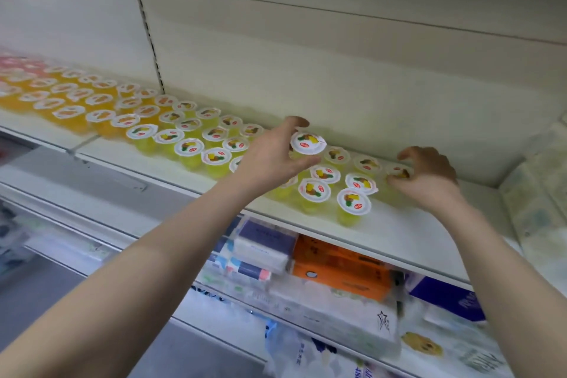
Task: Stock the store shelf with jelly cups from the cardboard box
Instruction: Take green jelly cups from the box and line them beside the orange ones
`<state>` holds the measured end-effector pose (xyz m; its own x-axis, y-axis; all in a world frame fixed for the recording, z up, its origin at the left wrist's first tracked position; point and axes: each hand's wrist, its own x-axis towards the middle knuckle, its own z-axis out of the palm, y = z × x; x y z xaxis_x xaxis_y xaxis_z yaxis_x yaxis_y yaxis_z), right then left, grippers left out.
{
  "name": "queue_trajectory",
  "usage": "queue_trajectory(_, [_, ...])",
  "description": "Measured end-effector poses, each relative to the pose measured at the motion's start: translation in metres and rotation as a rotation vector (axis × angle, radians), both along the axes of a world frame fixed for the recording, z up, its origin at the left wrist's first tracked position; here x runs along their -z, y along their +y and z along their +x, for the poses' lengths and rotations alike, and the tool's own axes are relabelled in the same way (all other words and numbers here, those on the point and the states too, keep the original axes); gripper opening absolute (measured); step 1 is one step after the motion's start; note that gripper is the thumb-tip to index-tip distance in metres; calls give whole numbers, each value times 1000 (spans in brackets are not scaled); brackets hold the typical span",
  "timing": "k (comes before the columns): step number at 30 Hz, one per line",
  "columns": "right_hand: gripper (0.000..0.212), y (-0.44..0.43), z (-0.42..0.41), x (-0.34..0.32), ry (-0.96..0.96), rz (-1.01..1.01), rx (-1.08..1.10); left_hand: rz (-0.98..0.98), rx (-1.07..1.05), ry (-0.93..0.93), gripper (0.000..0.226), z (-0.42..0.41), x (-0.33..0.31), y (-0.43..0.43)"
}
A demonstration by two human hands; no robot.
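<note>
Gripping pineapple-labelled jelly cup [307, 143]

A pale back panel [337, 55] with a slotted upright [147, 31] rises above lower tiers of tissue packs [264, 242].

One view, head-worn, wide-angle. It faces forward and slightly down onto the shelf [383, 230], which runs tilted from upper left to lower right. Near, within reach: forearms enter from the bottom edge, left hand [273, 156] and right hand [429, 178] at mid-frame. Back panel [337, 55] fills the top.
</note>
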<state>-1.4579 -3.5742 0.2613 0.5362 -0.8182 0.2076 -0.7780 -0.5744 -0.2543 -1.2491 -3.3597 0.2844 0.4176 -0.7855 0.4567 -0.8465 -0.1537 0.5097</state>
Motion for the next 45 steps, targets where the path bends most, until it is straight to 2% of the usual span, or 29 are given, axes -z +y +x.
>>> queue_trajectory(4, [52, 19, -3, -30, -274, -61, -320, -10, 16, 68, 55, -19, -10, -21])
queue_trajectory(7, [57, 44, 6, -44, -308, 17, -490, -12, 68, 128, 49, -35, -15, -39])
queue_trajectory(14, [45, 63, -4, -37, -427, 172, -464, -1, 246, 267, 38, -61, -11, -54])
queue_trajectory(17, [44, 59, -18, -27, -484, 191, -400, 44, 410, 390, 47, -69, -4, -51])
queue_trajectory(19, [44, 57, -28, -22, -527, 178, -329, 54, 386, 264, 50, -71, 2, -49])
queue_trajectory(22, [43, 53, -44, -12, -507, 132, -254, 122, 295, -142, 37, -64, 18, -41])
queue_trajectory(26, [43, 47, -60, 13, -322, 66, -277, 168, 294, -354, 42, -57, 40, -32])
queue_trajectory(31, [32, 47, -57, 36, -287, -30, -328, 185, 248, -407, 45, -61, 40, -32])
queue_trajectory(34, [31, 47, -53, 39, -290, -21, -265, 196, 241, -394, 46, -62, 40, -30])
queue_trajectory(41, [32, 49, -58, 27, -149, -89, -213, 227, 249, -404, 43, -62, 38, -30])
queue_trajectory(45, [34, 46, -53, 7, -102, -215, -246, 195, 212, -395, 51, -57, 31, -23])
